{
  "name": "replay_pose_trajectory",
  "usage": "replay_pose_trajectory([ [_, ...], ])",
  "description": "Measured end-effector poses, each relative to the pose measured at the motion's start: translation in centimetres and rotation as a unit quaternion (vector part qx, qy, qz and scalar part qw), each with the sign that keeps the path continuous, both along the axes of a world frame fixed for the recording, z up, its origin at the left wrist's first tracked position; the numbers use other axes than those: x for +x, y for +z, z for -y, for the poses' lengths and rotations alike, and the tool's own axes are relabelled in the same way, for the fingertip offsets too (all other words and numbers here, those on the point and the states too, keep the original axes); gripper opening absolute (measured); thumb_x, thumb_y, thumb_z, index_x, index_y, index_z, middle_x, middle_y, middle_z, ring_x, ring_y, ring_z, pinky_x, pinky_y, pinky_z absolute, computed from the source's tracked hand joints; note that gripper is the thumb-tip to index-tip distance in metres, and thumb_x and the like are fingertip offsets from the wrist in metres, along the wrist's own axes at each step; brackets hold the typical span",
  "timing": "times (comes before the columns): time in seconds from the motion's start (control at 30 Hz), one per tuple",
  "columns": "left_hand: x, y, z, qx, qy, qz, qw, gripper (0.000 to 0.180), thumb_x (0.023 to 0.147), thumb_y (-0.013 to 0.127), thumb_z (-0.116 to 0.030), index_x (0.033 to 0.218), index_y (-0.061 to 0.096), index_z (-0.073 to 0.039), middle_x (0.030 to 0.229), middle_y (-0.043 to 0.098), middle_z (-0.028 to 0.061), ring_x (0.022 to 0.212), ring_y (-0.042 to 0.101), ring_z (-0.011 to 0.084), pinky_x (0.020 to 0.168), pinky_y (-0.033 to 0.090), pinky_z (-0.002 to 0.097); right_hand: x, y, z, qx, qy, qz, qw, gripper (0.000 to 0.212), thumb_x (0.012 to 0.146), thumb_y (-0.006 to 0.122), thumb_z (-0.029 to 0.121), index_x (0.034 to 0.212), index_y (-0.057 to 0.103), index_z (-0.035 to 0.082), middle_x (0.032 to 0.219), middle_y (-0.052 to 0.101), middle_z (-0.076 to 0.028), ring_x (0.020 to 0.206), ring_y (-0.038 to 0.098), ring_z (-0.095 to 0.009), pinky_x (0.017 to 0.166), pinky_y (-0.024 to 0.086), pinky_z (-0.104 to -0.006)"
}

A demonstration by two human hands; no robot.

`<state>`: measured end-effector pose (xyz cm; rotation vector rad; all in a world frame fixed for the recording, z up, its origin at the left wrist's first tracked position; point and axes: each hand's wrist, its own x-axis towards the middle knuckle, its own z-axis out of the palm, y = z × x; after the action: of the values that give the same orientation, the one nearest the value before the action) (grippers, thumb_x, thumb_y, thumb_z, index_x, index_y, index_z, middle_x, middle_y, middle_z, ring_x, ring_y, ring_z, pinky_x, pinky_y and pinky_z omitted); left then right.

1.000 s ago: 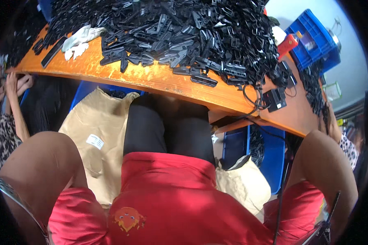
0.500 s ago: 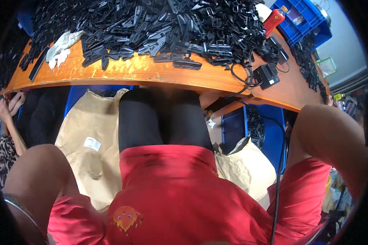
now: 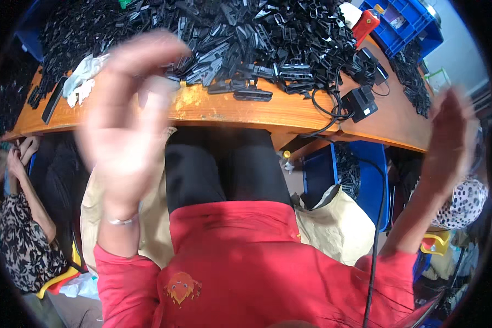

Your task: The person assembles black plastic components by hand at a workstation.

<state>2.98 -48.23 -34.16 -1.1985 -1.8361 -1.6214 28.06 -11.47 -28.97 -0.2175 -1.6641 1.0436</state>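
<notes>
My left hand [image 3: 120, 126] is raised over the table's front edge, smeared by motion. Its fingers curve away from the thumb and nothing shows in its grasp. A bracelet circles that wrist. At the right, my right hand [image 3: 451, 136] is lifted, also blurred, its fingers seemingly stretched upward with nothing visible in them. A large heap of small black plastic parts [image 3: 229, 49] covers the back of the orange wooden table [image 3: 224, 109]. Nearest my left hand lie white gloves [image 3: 81, 82] and a long black strip [image 3: 53, 101]. A few black parts [image 3: 253, 95] rest near the front edge.
A black box with cables [image 3: 359, 103] sits right of the heap. Behind it stand a red bottle [image 3: 365, 26] and a blue crate [image 3: 402, 24]. Below the table are brown paper bags [image 3: 339, 224] and blue bins [image 3: 318, 169]. Other people [image 3: 30, 235] sit on both sides.
Both my hands have come up into view; before, only my bent arms showed at the sides. The view has shifted slightly. The person at the right now shows more.
</notes>
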Motion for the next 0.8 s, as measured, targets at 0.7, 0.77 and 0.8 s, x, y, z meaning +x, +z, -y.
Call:
replay_pose_trajectory([
  [0.7, -2.8, -11.1, -5.8, -0.302, 0.07, -0.158, 0.937, 0.025, 0.087, 0.084, -0.007, 0.104, 0.065, -0.004, 0.104, 0.069, 0.0113, 0.101, 0.067, 0.0352, 0.085, 0.053, 0.0477, -16.4, -14.9, 11.5, 0.208, 0.016, 0.272, 0.939, 0.013, 0.1, 0.078, 0.015, 0.104, 0.076, 0.003, 0.098, 0.075, -0.02, 0.082, 0.075, -0.042, 0.072, 0.059, -0.0489],
  [0.77, -3.1, -10.9, -4.8, -0.283, 0.06, -0.157, 0.944, 0.024, 0.088, 0.084, -0.008, 0.103, 0.065, -0.004, 0.106, 0.068, 0.0123, 0.103, 0.067, 0.0362, 0.085, 0.054, 0.0488, -18.7, -14.7, 11.4, 0.231, -0.034, 0.328, 0.915, 0.027, 0.101, 0.081, 0.027, 0.105, 0.078, 0.0, 0.096, 0.077, -0.021, 0.082, 0.078, -0.039, 0.075, 0.061, -0.0486],
  [0.8, -3.5, -10.8, -4.5, -0.282, 0.066, -0.158, 0.944, 0.024, 0.088, 0.084, -0.008, 0.103, 0.065, -0.004, 0.106, 0.068, 0.0123, 0.103, 0.067, 0.0362, 0.085, 0.054, 0.0488, -19.8, -14.5, 11.4, 0.235, -0.03, 0.324, 0.916, 0.027, 0.101, 0.081, 0.027, 0.105, 0.078, 0.0, 0.096, 0.077, -0.021, 0.082, 0.078, -0.039, 0.075, 0.061, -0.0486],
])
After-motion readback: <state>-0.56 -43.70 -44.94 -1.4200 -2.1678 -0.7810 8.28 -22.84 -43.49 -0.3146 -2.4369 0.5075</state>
